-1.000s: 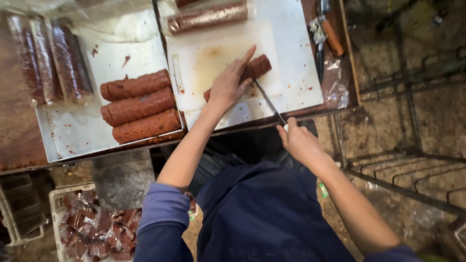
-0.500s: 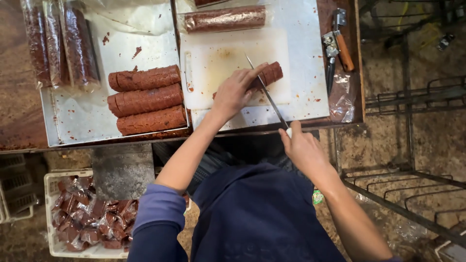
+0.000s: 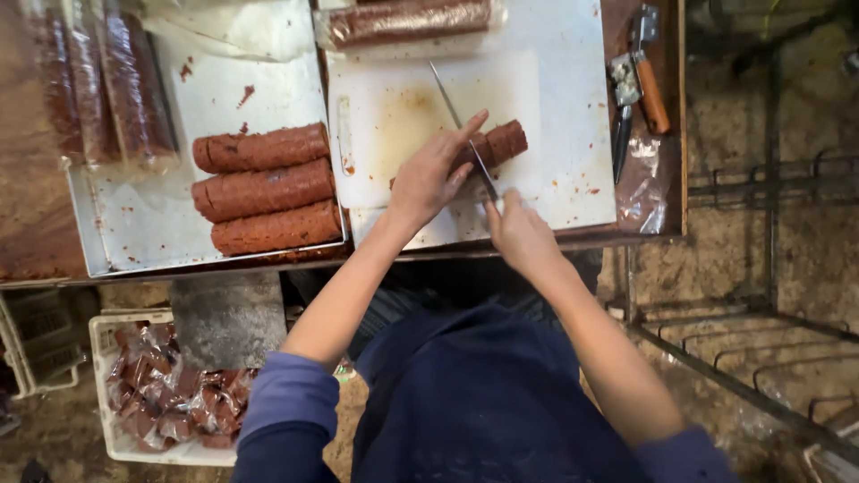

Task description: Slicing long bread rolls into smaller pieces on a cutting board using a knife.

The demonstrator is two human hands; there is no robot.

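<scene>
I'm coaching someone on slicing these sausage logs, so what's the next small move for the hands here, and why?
Probably draw the knife down and back through the sausage log. The left hand already pins the log on the white cutting board, the right hand grips the handle, and the blade lies across the log by the fingertips, so cutting seems set up.

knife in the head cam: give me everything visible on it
The knife has a long, thin, narrow blade that looks like grey metal. It runs diagonally, tip toward the far left of the white cutting board. The blade crosses the reddish-brown sausage log lying on the board. The handle is hidden inside the right hand, which grips it. The left hand rests on the log beside the blade; whether it touches the blade is unclear.
</scene>
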